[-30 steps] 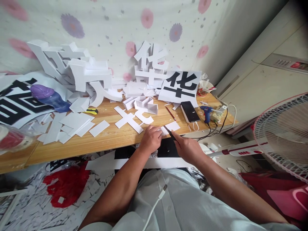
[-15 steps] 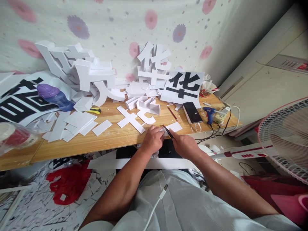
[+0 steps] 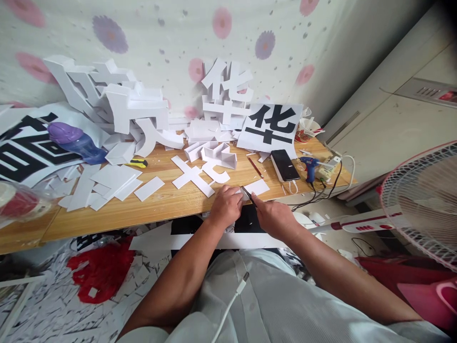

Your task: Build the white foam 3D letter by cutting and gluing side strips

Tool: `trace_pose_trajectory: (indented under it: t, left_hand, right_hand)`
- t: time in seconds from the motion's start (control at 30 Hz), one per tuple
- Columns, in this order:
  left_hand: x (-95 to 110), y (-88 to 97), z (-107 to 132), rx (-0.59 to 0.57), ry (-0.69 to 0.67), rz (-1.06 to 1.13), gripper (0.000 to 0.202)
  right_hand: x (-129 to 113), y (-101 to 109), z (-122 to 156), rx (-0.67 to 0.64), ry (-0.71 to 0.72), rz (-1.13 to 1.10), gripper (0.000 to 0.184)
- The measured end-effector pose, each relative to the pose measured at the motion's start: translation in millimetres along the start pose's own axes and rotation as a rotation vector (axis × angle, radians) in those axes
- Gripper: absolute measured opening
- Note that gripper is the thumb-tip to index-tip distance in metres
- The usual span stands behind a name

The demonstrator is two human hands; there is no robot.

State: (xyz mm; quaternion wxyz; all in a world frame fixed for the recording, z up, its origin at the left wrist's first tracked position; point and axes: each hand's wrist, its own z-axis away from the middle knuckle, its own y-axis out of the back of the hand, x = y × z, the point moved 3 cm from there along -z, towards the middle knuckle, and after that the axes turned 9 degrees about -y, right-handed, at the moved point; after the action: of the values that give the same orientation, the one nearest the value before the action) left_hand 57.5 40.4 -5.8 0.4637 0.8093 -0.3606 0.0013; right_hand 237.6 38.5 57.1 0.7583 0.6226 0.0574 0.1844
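At the table's front edge, my left hand (image 3: 226, 206) has its fingers pressed together on a small white foam board piece (image 3: 258, 187), much of which they hide. My right hand (image 3: 274, 215) is closed around a dark craft knife (image 3: 248, 194), its blade slanting up and left against the board beside my left fingertips. Just behind my left hand lie a flat white cross-shaped cutout (image 3: 192, 175) and a curved cutout (image 3: 216, 172). Behind these are white box-like folded pieces (image 3: 219, 155).
White built-up characters (image 3: 139, 107) lean on the wall at left. A printed character sheet (image 3: 269, 127), a phone (image 3: 284, 165) and a blue glue gun (image 3: 310, 166) are at right. A yellow cutter (image 3: 137, 163) lies by loose offcuts. A fan (image 3: 424, 205) stands at far right.
The knife's blade has tilted lower toward the board as my right hand shifts slightly. My left hand stays pressed in place. The whole view has shifted a little.
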Motion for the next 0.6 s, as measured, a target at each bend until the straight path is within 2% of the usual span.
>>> trace_pose_trajectory:
  t: [0.37, 0.6]
  left_hand:
    - [1.9, 2.5, -1.4, -0.018, -0.012, 0.013, 0.013]
    - [0.2, 1.6, -0.4, -0.041, -0.013, 0.009, 0.017]
  right_hand:
    - [5.6, 4.0, 18.9, -0.026, 0.020, 0.032, 0.067]
    - [13.7, 16.8, 10.0, 0.024, -0.036, -0.033, 0.060]
